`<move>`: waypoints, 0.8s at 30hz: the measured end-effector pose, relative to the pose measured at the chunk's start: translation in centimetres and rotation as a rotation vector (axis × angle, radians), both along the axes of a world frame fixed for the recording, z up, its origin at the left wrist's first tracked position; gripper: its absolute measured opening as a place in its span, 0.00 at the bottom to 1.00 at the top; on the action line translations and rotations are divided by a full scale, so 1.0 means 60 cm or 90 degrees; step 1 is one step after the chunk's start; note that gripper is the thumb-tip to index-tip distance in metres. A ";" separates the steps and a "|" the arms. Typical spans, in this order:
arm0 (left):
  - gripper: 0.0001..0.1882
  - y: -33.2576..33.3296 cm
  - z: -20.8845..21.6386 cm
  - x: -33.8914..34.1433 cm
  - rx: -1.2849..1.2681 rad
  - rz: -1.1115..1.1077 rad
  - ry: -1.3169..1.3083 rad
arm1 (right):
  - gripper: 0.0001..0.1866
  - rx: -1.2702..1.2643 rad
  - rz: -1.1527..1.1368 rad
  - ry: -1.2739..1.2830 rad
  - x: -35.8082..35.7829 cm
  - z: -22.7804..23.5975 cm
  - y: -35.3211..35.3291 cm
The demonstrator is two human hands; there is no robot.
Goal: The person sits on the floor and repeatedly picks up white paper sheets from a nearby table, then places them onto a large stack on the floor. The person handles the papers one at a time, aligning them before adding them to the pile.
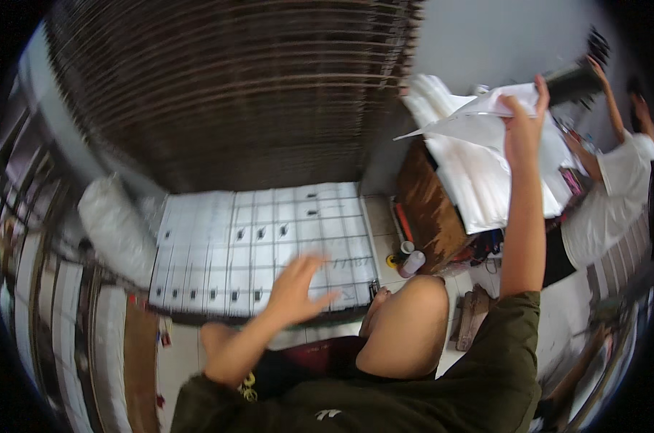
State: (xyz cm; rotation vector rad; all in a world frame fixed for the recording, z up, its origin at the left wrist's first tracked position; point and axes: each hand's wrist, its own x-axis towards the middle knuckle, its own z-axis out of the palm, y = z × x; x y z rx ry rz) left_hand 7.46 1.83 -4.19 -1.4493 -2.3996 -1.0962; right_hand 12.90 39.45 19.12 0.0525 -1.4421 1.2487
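My right hand (524, 130) is raised at the upper right, its fingers pinching a thin white sheet (478, 108), paper or plastic, whose corner points left. Beneath it, a stack of white, slightly glossy sheets (471, 177) drapes over the edge of a brown wooden stand (428, 198). My left hand (298, 292), blurred by motion, hovers above the near edge of a low white surface (291, 245) marked with dark grid lines and several small black pieces. The fingers of that hand are apart and hold nothing.
A tall rack of closely spaced dark rods (226, 94) rises behind the white surface. On the left leans a bulging clear plastic bag (114, 227). A bottle (412, 264) stands on the floor beside my knee. At the far right, another person in a white shirt (619, 184) reaches toward the stand.
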 end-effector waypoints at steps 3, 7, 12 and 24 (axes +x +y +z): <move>0.43 0.036 0.176 -0.056 0.226 0.060 0.207 | 0.38 0.072 0.137 -0.063 -0.021 0.047 -0.122; 0.35 0.029 0.271 -0.092 0.276 0.147 0.297 | 0.36 0.143 0.187 -0.204 -0.050 0.053 -0.222; 0.13 -0.030 0.216 -0.062 0.137 0.136 0.252 | 0.35 0.007 0.350 -0.278 -0.116 0.023 -0.206; 0.16 -0.013 0.039 -0.078 0.318 0.266 -0.141 | 0.29 0.366 0.408 -0.592 -0.191 -0.219 -0.420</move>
